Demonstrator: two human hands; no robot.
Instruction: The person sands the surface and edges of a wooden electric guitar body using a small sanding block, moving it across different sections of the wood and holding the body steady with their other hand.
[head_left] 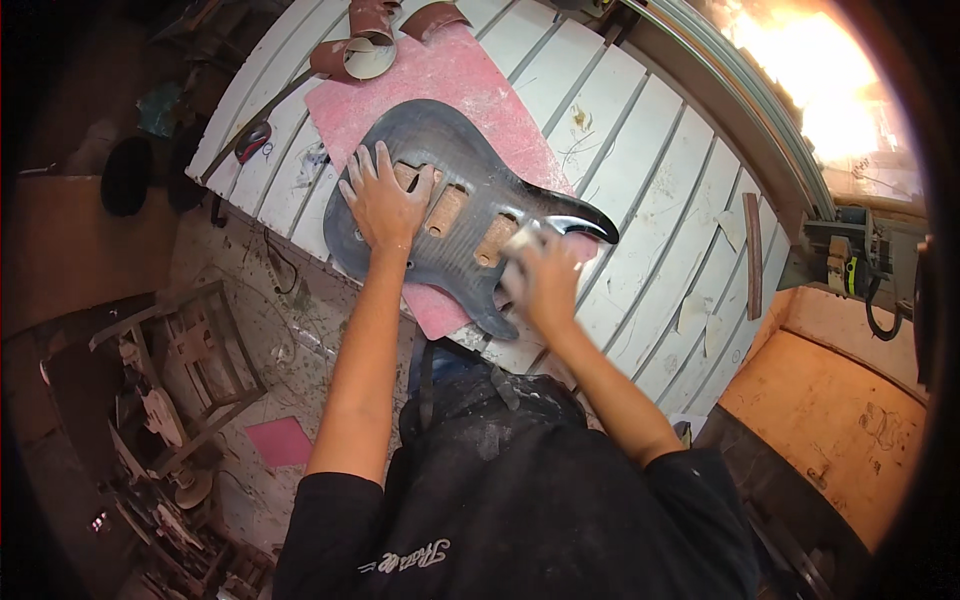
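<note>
Hold the guitar body (470, 165) still and rub lightly, evenly along it. It lies near twelve o'clock. The left hand (387, 205) presses flat at its nine, gripping nothing; the blurry right hand (545, 280), at four, grips a pale pad (519, 241). Count one body, three brown pockets (447, 210), one pink sheet (510, 110) beneath.

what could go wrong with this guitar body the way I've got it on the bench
The guitar body lies on a pink mat near the bench edge, so it could slide off if the mat shifts.

The right hand, blurred, is beside a cavity; it might catch on the rim.

The left hand lies spread flat by other cavities; a fingertip could slip into one.
</note>
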